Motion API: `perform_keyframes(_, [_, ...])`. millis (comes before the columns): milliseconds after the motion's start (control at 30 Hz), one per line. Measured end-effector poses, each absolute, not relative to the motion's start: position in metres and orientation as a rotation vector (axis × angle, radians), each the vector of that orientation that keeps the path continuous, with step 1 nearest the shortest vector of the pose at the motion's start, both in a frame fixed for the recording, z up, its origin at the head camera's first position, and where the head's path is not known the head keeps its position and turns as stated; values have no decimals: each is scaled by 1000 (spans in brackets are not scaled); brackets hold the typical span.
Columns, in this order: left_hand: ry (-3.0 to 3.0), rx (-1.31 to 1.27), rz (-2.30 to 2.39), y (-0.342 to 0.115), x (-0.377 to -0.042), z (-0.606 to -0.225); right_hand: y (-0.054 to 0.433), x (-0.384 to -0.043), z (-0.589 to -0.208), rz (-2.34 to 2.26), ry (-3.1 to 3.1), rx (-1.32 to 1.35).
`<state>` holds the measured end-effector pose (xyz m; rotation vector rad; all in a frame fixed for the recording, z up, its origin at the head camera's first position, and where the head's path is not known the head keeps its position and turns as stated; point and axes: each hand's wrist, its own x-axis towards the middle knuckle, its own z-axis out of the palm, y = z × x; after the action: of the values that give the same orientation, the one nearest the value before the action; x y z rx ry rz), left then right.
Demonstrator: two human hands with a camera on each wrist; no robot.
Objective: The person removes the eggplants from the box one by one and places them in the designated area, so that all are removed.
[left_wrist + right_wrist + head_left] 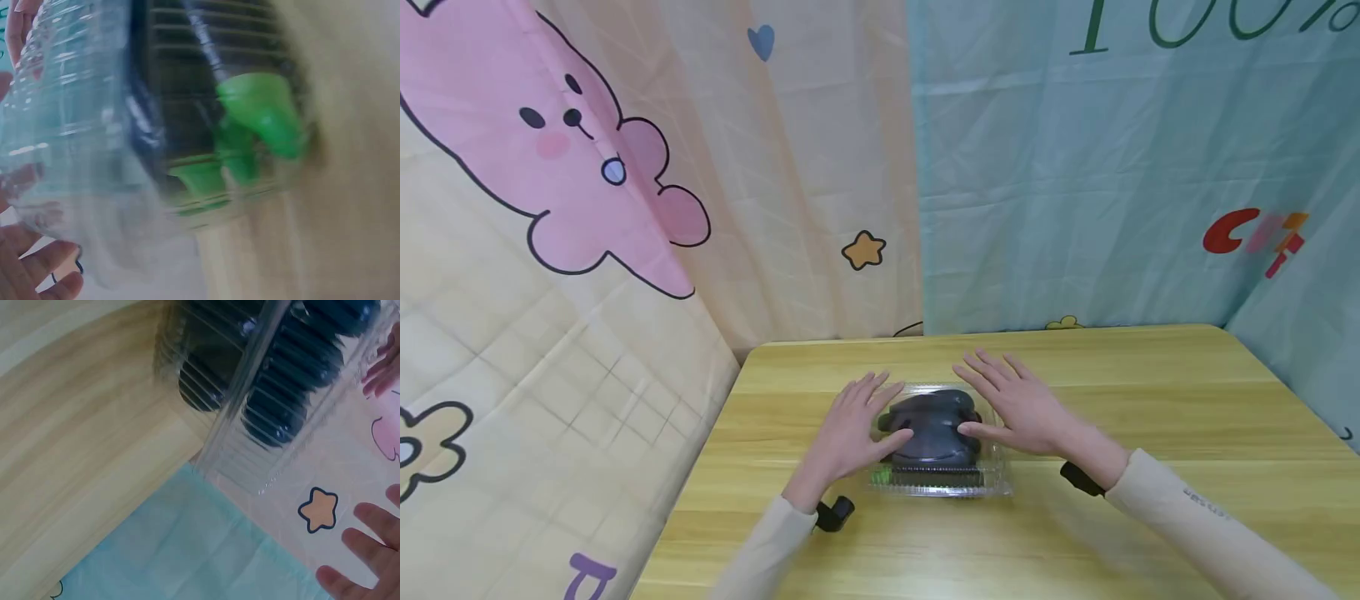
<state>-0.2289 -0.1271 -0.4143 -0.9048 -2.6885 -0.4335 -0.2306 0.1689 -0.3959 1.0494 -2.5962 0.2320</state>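
A clear ribbed plastic box (pixel 998 482) with its lid closed sits on the table. Several dark, glossy eggplants (pixel 934 437) fill it; in the left wrist view their green stem ends (pixel 259 103) show through the wall. My left hand (pixel 850 429) hovers at the box's left side, fingers spread and thumb reaching over the lid. On the opposite side my right hand (pixel 1026 408) has its fingers spread too, its thumb over the lid's right part. Neither hand grips anything. Blur softens the box in the left wrist view.
The light wooden table (pixel 1135 400) has rounded back corners. Printed curtains hang close behind and at both sides, with a pink bear (pixel 572 158) on the left and an orange star (pixel 864 250) at the back. A black strap camera (pixel 835 513) sits on my left wrist.
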Motion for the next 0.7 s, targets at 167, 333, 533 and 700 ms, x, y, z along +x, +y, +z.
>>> perform_keyframes(167, [-2559, -663, -770, -141, -216, -441, 159, -225, -403, 316, -2407, 1112])
perform_keyframes(333, [-2365, -352, -1140, -151, -202, -463, 144, -219, -410, 375, -2168, 1237])
perform_keyframes(533, [-2380, -48, -1434, -160, -191, -484, 131, -208, -417, 421, -2077, 1309])
perform_keyframes(700, [-2463, 67, -1636, -167, -188, -493, 118, -199, -422, 472, -2061, 1359])
